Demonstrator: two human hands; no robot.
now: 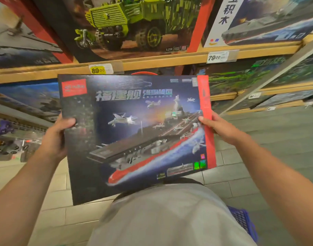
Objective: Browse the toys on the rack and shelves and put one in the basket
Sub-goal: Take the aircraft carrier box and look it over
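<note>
A large flat toy box (134, 132) with an aircraft carrier picture and a red side strip is held in front of my chest, tilted slightly. My left hand (58, 137) grips its left edge, thumb on the front face. My right hand (221, 126) grips the red right edge. A blue plastic basket (244, 222) shows at the lower right on the floor, partly hidden behind my body.
Wooden shelves (152, 63) ahead carry more building-block boxes: a green truck box (134, 27) above, ship boxes (269, 23) at the right and left. Price tags read 89.00 (98, 70) and 79.00 (214, 57). Small toys (8, 139) sit at the left. Tiled floor below.
</note>
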